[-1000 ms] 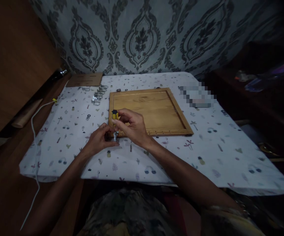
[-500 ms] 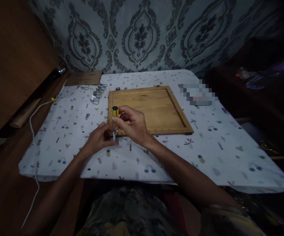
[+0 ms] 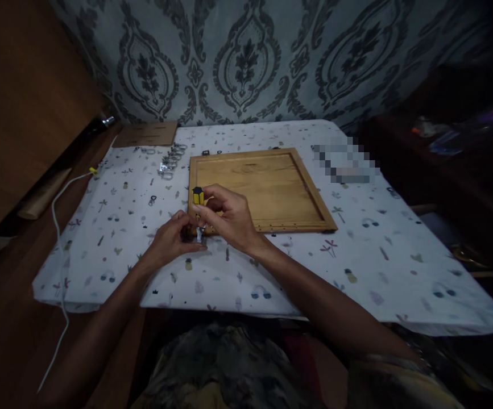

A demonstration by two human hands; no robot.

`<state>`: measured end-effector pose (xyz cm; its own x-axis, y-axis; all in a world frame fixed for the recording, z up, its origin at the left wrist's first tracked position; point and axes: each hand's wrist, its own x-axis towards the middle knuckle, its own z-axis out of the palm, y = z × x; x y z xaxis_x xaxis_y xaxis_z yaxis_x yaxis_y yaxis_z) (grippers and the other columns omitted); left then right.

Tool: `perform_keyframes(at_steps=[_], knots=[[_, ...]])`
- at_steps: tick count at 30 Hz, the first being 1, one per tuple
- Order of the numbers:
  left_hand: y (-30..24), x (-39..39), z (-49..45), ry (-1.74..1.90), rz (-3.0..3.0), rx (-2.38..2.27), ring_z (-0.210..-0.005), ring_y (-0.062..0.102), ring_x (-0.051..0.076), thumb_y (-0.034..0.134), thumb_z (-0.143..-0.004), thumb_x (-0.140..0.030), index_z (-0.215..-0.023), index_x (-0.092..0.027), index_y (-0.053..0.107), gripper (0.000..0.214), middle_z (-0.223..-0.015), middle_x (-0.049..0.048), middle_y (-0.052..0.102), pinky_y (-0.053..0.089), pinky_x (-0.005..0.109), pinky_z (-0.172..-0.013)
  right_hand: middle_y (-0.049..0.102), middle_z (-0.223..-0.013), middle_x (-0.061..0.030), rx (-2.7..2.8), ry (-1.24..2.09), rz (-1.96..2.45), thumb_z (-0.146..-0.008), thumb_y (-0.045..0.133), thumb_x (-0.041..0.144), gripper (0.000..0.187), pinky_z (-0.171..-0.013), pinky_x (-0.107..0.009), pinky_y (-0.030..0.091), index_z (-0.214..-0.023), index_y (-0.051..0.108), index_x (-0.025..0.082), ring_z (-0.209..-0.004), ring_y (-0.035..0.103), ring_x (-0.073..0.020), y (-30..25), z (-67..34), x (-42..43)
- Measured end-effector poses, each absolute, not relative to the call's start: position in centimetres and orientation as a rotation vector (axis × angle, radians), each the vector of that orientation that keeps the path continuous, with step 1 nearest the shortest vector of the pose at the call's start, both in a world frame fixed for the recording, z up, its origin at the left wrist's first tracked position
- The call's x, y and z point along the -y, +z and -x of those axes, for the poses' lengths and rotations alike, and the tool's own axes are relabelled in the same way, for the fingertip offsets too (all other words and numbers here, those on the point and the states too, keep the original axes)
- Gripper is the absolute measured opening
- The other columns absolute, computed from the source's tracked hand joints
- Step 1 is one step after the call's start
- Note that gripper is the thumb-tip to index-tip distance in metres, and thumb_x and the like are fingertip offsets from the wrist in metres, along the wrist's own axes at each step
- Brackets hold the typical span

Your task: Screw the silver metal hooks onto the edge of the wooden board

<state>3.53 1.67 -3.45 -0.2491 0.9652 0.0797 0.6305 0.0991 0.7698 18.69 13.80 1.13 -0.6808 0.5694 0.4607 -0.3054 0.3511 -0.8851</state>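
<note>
My right hand (image 3: 231, 218) is closed around a screwdriver (image 3: 198, 196) with a yellow and black handle, its top sticking up past the fingers. The tool points down at a small shiny metal fitting (image 3: 199, 234) on the near left corner of a framed wooden panel (image 3: 250, 187). My left hand (image 3: 172, 236) pinches this fitting from the left, thumb in front and fingers curled behind. The screwdriver's tip is too small and dim to make out. The panel lies flat on a printed white cloth (image 3: 237, 278).
Several metal fittings (image 3: 172, 162) lie in a cluster left of the panel, with another small piece (image 3: 152, 200) nearer me. Cardboard (image 3: 146, 134) rests at the back left. A white cable (image 3: 56, 227) hangs along the left edge. A blurred-out item (image 3: 346, 162) is at right.
The screwdriver's handle has shifted slightly left and down, and my right hand has turned a little with it. My left hand stays at the fitting.
</note>
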Motion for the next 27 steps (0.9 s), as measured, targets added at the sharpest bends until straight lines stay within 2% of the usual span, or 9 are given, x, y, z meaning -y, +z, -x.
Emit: perform_keyframes(at_steps=[5,10,12,15,20,27], knots=[[-3.41,-1.63,-3.53,0.985,-1.561,-1.937,-0.081,0.053,0.019,0.09,-0.07,-0.045,-0.097,-0.022,0.065,0.043,-0.09,-0.0011,0.054,0.041,0.03,-0.072,0.057,-0.065,0.0081,1.81,1.542,0.252,-0.084,0.078,0.053,0.038,-0.05,-0.024,0.045,-0.088,0.055,0.023,-0.049,0.057,-0.0099,0.97,-18.44,-13.9],[-3.33,-1.68,-3.51,0.977,-1.562,-1.926,-0.083,0.053,0.02,0.088,-0.071,-0.05,-0.098,-0.022,0.065,0.045,-0.091,-0.0005,0.054,0.043,0.03,-0.072,0.064,-0.079,0.0051,1.753,1.633,0.212,-0.081,0.08,0.053,0.04,-0.051,-0.024,0.05,-0.094,0.06,0.022,-0.051,0.059,-0.0084,1.13,-18.29,-14.2],[-3.24,-1.69,-3.53,0.96,-1.563,-1.934,-0.085,0.055,0.021,0.088,-0.071,-0.051,-0.098,-0.022,0.066,0.046,-0.093,0.0,0.056,0.044,0.031,-0.073,0.062,-0.073,0.0053,1.786,1.636,0.208,-0.084,0.077,0.053,0.037,-0.054,-0.025,0.052,-0.095,0.062,0.022,-0.051,0.059,-0.0097,1.29,-18.38,-14.25],[-3.22,-1.65,-3.57,0.948,-1.572,-1.955,-0.088,0.057,0.022,0.088,-0.071,-0.05,-0.098,-0.023,0.065,0.045,-0.095,0.0005,0.057,0.046,0.033,-0.076,0.056,-0.062,0.0062,1.816,1.634,0.199,-0.086,0.075,0.052,0.033,-0.054,-0.026,0.052,-0.086,0.062,0.022,-0.052,0.059,-0.0119,1.36,-18.47,-14.19],[-3.53,-1.63,-3.54,0.971,-1.579,-1.959,-0.087,0.057,0.022,0.089,-0.071,-0.05,-0.099,-0.024,0.066,0.045,-0.094,0.0005,0.058,0.047,0.033,-0.076,0.059,-0.068,0.005,1.776,1.633,0.231,-0.083,0.078,0.05,0.033,-0.052,-0.026,0.05,-0.085,0.061,0.022,-0.052,0.058,-0.011,1.02,-18.32,-13.95],[-3.45,-1.65,-3.47,0.984,-1.58,-1.94,-0.084,0.055,0.02,0.087,-0.071,-0.053,-0.098,-0.023,0.066,0.046,-0.092,-0.0001,0.055,0.043,0.03,-0.072,0.062,-0.076,0.0022,1.809,1.455,0.232,-0.089,0.073,0.044,0.026,-0.055,-0.026,0.049,-0.086,0.062,0.021,-0.058,0.06,-0.0113,0.78,-18.53,-13.78]])
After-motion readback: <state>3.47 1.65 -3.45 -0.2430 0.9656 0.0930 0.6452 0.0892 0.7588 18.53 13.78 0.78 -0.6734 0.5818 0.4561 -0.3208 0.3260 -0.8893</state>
